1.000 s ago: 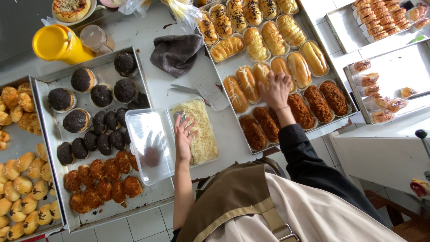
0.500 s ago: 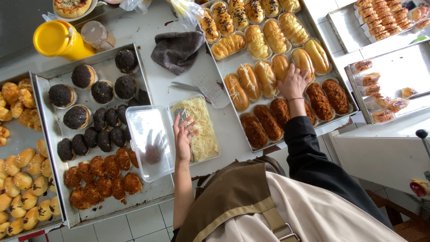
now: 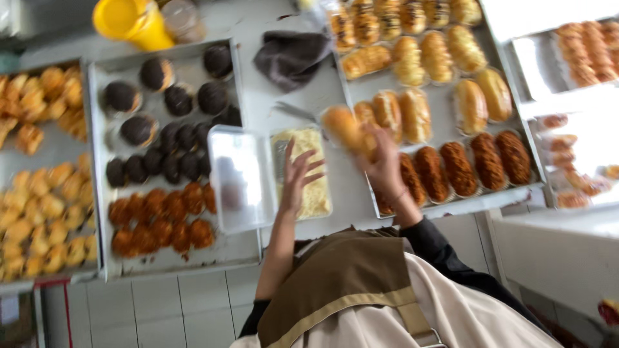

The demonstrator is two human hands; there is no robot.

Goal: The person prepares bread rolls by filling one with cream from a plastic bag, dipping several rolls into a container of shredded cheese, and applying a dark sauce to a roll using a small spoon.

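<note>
Counter crowded; right hand [image 3: 382, 161] seemingly grips bun [image 3: 345, 127]; left hand [image 3: 298, 177] spread over cheese tub [image 3: 308, 169].

Clear rectangular plastic box [image 3: 302, 173] lies open between the trays.

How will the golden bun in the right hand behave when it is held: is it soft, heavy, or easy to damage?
The bun looks puffy, so it is probably light and soft. The right hand holds it from one end only, so it seems to keep its shape. Its glossy top may dent or smear under firm fingers.
</note>
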